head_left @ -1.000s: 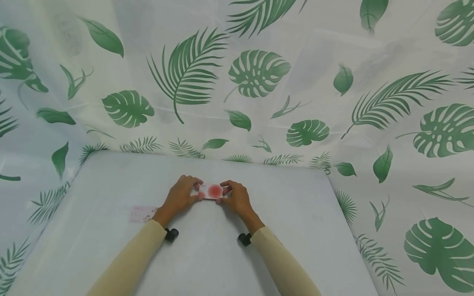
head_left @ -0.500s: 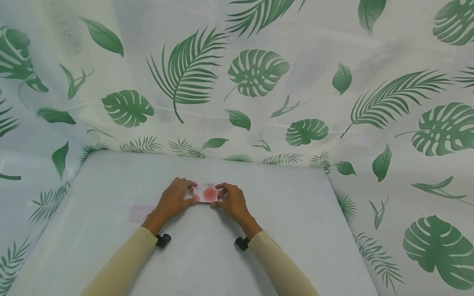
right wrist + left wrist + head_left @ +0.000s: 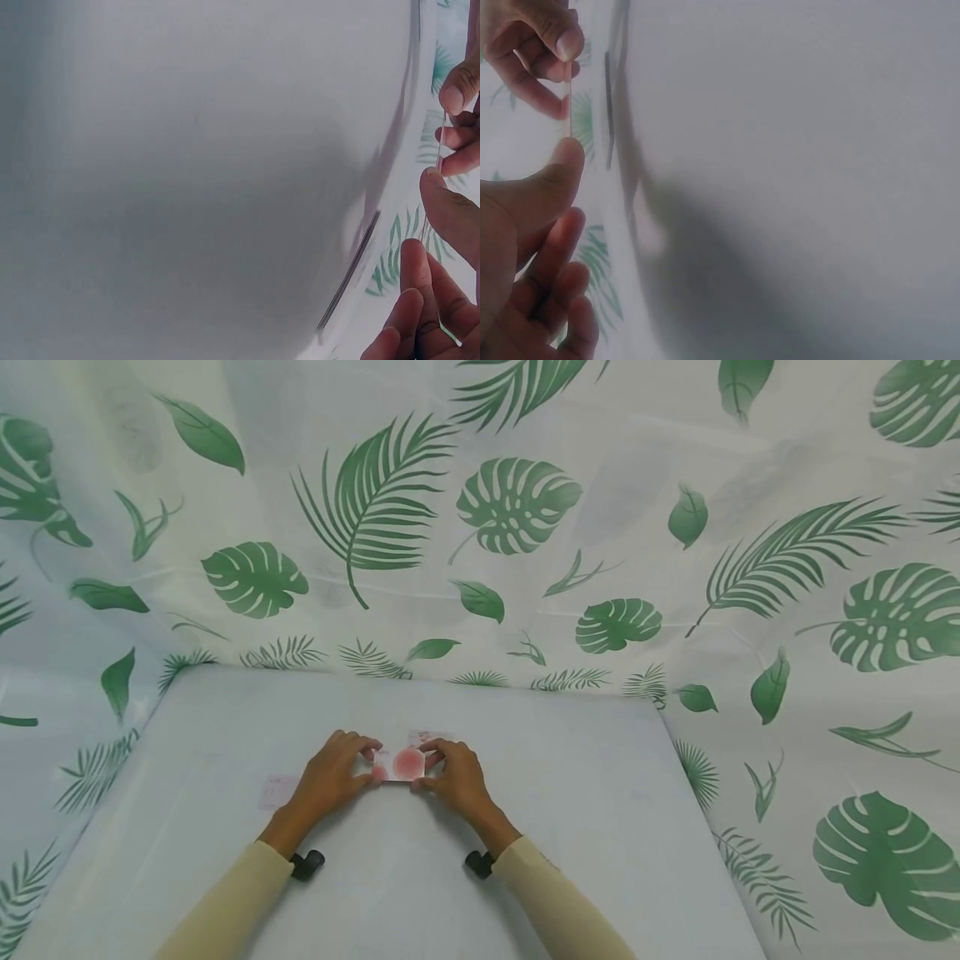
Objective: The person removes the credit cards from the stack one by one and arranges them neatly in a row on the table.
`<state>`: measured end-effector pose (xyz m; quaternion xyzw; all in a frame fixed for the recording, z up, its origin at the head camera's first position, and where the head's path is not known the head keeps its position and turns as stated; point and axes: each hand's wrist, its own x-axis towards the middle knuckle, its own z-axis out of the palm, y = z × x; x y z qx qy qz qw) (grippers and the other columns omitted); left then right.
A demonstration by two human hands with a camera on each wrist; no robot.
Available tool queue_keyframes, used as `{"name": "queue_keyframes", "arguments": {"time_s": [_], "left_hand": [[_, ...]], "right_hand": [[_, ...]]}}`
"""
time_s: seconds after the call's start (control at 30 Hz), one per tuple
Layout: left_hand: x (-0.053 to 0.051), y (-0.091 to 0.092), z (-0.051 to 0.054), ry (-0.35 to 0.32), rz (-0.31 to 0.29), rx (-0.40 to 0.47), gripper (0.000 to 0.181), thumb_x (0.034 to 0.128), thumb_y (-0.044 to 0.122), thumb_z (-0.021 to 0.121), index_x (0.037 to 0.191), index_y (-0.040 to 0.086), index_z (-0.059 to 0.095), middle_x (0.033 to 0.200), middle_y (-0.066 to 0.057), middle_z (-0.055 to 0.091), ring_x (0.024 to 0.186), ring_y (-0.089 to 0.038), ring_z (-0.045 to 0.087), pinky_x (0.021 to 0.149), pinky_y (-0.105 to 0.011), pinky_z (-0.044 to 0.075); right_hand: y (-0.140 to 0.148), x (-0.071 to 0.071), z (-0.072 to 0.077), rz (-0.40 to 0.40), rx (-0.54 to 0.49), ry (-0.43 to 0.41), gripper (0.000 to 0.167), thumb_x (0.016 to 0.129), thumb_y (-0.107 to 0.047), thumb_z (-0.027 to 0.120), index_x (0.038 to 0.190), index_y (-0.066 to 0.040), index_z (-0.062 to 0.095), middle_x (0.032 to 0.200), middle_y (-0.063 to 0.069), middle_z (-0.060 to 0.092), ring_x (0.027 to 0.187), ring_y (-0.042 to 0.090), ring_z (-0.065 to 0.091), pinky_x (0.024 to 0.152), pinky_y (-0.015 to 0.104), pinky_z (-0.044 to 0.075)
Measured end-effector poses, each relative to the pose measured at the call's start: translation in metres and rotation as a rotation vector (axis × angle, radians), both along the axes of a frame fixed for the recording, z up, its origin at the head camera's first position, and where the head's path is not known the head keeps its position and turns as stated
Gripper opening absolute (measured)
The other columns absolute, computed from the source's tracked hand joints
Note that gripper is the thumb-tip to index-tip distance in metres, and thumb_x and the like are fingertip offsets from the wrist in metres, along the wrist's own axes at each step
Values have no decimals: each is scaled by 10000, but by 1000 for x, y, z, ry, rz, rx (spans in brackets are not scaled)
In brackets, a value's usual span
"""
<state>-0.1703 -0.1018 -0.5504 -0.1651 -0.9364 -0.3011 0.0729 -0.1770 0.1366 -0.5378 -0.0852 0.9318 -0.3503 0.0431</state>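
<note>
1 card (image 3: 397, 764) bridging 2 hands, end to end

head view: the left hand (image 3: 326, 772) and right hand (image 3: 457, 781) each pinch 1 short end; its long axis runs side to side, neither hand nearer. 1 slip (image 3: 429, 736) lies just beyond it, 1 pink paper (image 3: 277, 792) beside the left wrist.

left wrist view: the card shows edge-on, with the left thumb on it.

right wrist view: edge-on again, right thumb and fingertips gripping.

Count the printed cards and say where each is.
3 visible: one card held between left grip and right grip, a second beyond it, partly hidden, a third left of the left grip. A mostly hidden one may lie by the right sleeve.
</note>
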Motion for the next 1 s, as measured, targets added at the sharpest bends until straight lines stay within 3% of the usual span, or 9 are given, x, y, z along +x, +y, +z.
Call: {"name": "queue_keyframes", "arguments": {"time_s": [0.6, 0.87, 1.0], "left_hand": [[25, -25, -6, 88, -9, -3, 495, 761, 174, 968, 1187, 72, 737, 938, -18, 698, 948, -210, 566, 837, -402, 549], [32, -33, -7, 28, 11, -22, 491, 777, 185, 959, 1200, 82, 732, 933, 7, 674, 969, -188, 554, 863, -393, 542], [35, -37, -7, 26, 14, -25, 497, 771, 179, 963, 1201, 84, 734, 935, 7, 676, 965, -182, 551, 844, -378, 536]], "right_hand": [[-23, 18, -4, 34, 2, -21, 547, 754, -227, 979, 1251, -185, 754, 930, -62, 726, 819, 92, 508, 761, 248, 426], [-31, 22, -8, 70, 19, -15, 552, 749, -180, 979, 1252, -170, 753, 921, -64, 759, 820, 68, 498, 757, 226, 412], [-35, 25, -11, 80, 37, -14, 544, 760, -188, 975, 1256, -172, 751, 922, -65, 762, 871, 70, 532, 820, 245, 453]]}}
